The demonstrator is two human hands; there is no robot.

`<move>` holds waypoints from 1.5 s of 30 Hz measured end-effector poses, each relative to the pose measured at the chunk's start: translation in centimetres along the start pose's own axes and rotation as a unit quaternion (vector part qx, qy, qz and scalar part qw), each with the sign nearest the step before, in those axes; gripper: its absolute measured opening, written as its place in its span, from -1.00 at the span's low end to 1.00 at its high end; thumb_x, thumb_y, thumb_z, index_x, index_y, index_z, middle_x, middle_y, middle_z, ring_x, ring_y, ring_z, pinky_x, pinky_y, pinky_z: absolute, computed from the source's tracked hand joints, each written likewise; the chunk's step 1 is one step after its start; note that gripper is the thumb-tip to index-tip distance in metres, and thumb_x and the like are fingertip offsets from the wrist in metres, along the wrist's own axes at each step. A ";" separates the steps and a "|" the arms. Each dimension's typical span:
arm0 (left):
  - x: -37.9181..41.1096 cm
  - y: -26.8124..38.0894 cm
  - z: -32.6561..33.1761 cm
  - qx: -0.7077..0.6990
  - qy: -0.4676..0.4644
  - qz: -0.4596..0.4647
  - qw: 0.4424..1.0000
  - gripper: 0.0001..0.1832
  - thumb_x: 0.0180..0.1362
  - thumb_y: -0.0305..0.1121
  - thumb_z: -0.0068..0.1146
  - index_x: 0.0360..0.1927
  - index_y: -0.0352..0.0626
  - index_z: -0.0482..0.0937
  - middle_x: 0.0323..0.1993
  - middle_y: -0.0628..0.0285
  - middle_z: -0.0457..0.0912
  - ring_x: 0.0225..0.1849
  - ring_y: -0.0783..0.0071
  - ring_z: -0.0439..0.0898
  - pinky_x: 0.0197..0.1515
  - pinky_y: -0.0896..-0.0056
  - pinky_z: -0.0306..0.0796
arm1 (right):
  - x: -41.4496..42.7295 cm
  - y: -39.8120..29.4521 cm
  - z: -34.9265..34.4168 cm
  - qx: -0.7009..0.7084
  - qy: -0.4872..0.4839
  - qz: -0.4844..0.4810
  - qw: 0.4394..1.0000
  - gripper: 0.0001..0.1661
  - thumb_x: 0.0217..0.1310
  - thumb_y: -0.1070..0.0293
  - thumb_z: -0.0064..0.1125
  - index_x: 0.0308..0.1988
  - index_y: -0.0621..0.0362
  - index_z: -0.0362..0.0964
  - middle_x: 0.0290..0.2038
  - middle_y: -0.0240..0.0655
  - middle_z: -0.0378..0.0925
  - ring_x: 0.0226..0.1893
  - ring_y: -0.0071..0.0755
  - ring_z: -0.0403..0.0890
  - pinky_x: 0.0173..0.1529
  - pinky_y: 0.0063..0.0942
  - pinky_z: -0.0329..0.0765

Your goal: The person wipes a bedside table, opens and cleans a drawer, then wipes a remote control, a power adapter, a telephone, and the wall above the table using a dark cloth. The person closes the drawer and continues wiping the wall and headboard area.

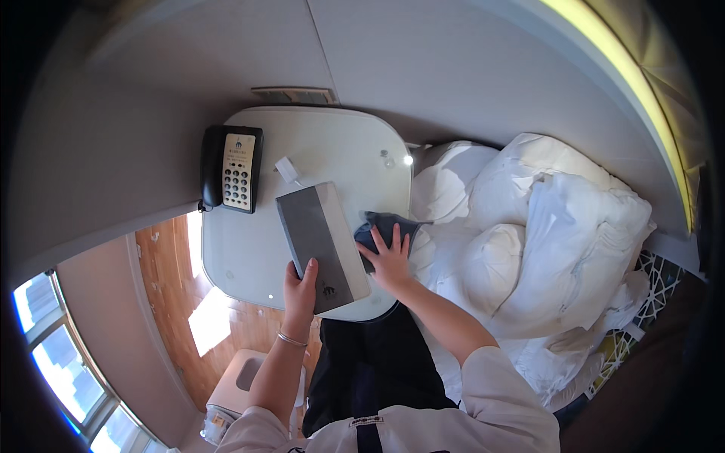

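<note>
A grey and off-white folder (324, 249) slants across the white glass-topped table (243, 266). My left hand (300, 289) holds it by its lower left edge, thumb on top and the other fingers mostly hidden. Just right of the folder, my right hand (391, 257) lies with fingers spread over a dark blue-grey cloth (391, 226). That cloth reaches the table's right edge, and part of it is covered by the hand.
A black desk telephone (237, 170) stands at the table's left. A white plug adapter (287, 169) with a cable lies above the folder. Crumpled white bedding (578, 255) is heaped on the right. A wall socket panel (293, 95) sits behind the table; a pinkish bin (235, 371) stands lower left.
</note>
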State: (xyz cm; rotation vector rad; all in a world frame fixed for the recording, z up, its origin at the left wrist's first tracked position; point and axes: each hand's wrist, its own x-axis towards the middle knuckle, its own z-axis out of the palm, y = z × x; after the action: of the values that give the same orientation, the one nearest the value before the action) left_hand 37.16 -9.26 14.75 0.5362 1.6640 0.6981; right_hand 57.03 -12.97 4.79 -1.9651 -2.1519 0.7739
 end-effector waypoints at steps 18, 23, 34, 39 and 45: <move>5.2 -1.4 2.8 -0.018 -0.068 0.043 0.997 -0.52 0.32 -0.17 0.16 0.12 -0.34 0.39 -0.12 0.28 0.58 -0.12 0.59 0.47 0.00 0.54 0.36 | 17.5 4.1 -0.6 0.007 0.199 -0.092 0.976 -0.41 0.03 0.47 0.14 0.15 0.15 0.44 0.30 -0.22 0.32 0.34 0.02 0.25 0.37 -0.14 0.25; 5.7 -0.6 3.2 -0.080 -0.044 0.013 0.996 -0.48 0.33 -0.14 0.15 0.16 -0.35 0.38 -0.09 0.26 0.59 -0.08 0.57 0.48 0.02 0.51 0.37 | 3.5 -1.3 5.3 0.445 0.005 0.139 0.885 -0.41 0.13 0.38 0.14 0.19 0.15 0.37 0.28 -0.06 0.31 0.30 0.14 0.28 0.35 -0.11 0.28; 13.1 -0.3 11.9 0.150 -0.088 0.252 0.952 -0.49 0.15 -0.11 0.27 -0.09 -0.41 0.51 0.21 -0.15 0.35 0.21 -0.04 0.33 0.23 0.06 0.23 | 1.9 1.9 3.2 0.064 0.052 0.005 0.997 -0.26 -0.27 0.41 0.38 0.08 0.08 0.48 0.10 -0.22 0.48 0.19 0.08 0.39 0.22 -0.09 0.40; 15.0 0.3 11.9 0.343 -0.003 0.337 0.877 -0.44 0.09 -0.02 0.30 -0.14 -0.40 0.55 0.29 -0.15 0.26 0.25 -0.27 0.21 0.28 -0.14 0.10 | -3.9 -3.6 5.4 0.032 -0.015 -0.065 0.997 -0.26 -0.15 0.41 0.28 0.16 0.04 0.45 0.30 -0.27 0.32 0.25 0.06 0.33 0.25 -0.07 0.35; 14.4 1.8 6.2 0.211 -0.092 0.302 0.925 -0.59 0.14 -0.38 0.25 0.06 -0.20 0.46 0.12 -0.06 0.42 0.05 -0.02 0.48 0.04 0.10 0.40 | 2.7 -7.4 6.1 0.106 -0.037 -0.144 0.983 -0.40 -0.04 0.48 0.17 0.11 0.15 0.47 0.30 -0.30 0.32 0.29 -0.04 0.32 0.26 -0.15 0.34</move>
State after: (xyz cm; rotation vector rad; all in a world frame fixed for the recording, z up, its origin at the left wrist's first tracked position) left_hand 40.33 2.84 5.09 1.4223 1.4697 0.6942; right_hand 47.46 -12.26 2.18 -1.5036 -2.2208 0.9877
